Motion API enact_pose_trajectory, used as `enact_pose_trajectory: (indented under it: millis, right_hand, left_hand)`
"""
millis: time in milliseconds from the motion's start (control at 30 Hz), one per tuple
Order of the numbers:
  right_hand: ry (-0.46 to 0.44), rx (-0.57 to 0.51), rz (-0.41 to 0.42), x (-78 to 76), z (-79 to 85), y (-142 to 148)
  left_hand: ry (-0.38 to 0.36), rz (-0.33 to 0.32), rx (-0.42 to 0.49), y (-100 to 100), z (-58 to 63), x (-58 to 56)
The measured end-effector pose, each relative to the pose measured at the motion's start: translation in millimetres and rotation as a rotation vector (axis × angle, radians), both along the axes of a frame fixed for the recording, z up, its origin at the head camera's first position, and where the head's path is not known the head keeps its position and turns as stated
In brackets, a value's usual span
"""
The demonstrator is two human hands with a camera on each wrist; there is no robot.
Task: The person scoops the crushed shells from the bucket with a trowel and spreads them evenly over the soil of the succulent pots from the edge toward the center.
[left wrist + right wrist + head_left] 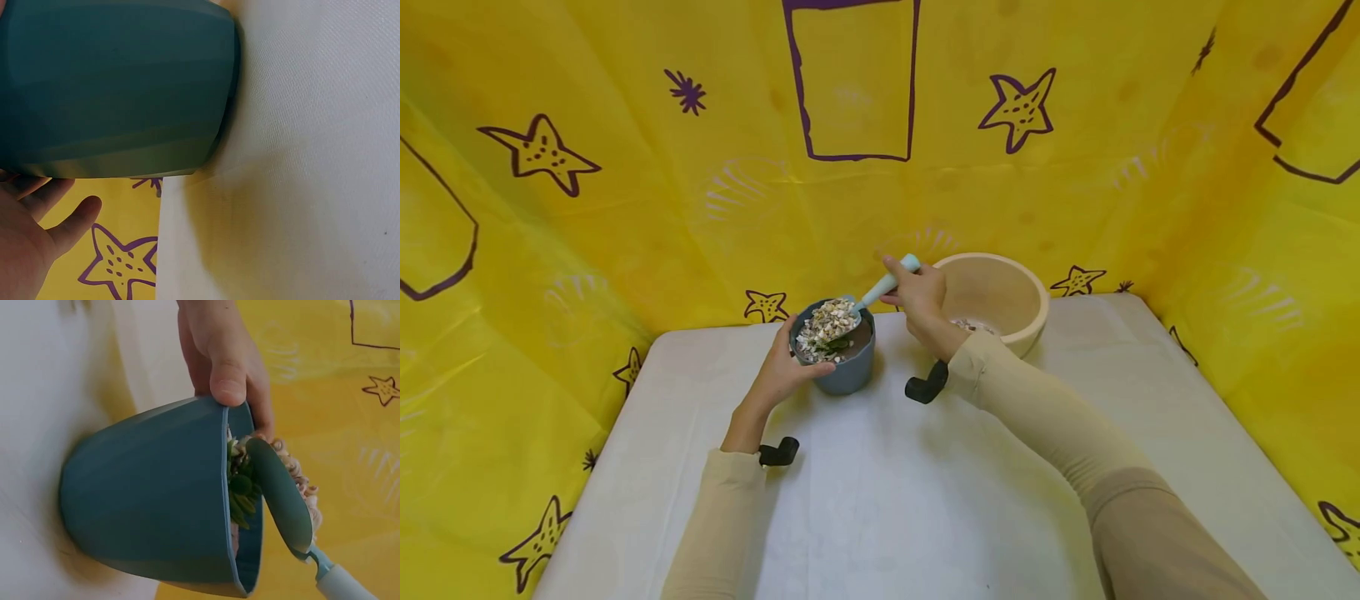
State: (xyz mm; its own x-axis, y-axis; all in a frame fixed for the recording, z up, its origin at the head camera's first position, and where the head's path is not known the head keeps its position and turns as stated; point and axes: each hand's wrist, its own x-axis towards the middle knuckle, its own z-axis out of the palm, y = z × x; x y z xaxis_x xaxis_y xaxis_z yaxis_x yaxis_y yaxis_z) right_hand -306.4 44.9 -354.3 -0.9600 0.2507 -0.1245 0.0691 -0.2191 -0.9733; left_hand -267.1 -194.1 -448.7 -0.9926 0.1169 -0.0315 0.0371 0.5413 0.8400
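A: Did any letters, numbers or brand names show?
B: None could be read in any view.
A: And drawn signs?
B: Those stood on the yellow cloth (865, 217). Several dotted stars (1021, 110) were outlined in purple. A box outline (853, 83) sat top centre of the head view, cut by the frame edge. Small spiky marks (687, 92) were scattered about, with pale striped fans (741, 190), faint.
A: Wrist views?
B: Left showed a dotted star, partly cut off. Right showed another, below an outline's corner.
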Motion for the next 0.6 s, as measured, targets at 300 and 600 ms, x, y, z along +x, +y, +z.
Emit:
enact_pose_trajectory:
  millis: [300, 600]
  right_hand:
    - [-0.012, 0.004, 0.036, 1.3, -1.8, -2.7]
    - [-0.007, -0.001, 0.042, 1.2, -1.5, 0.3]
  left_hand:
    - [0.019, -0.002, 0.019, 1.0, 0.8, 0.4]
    - [0.013, 0.003, 0.026, 0.4, -1.0, 0.2]
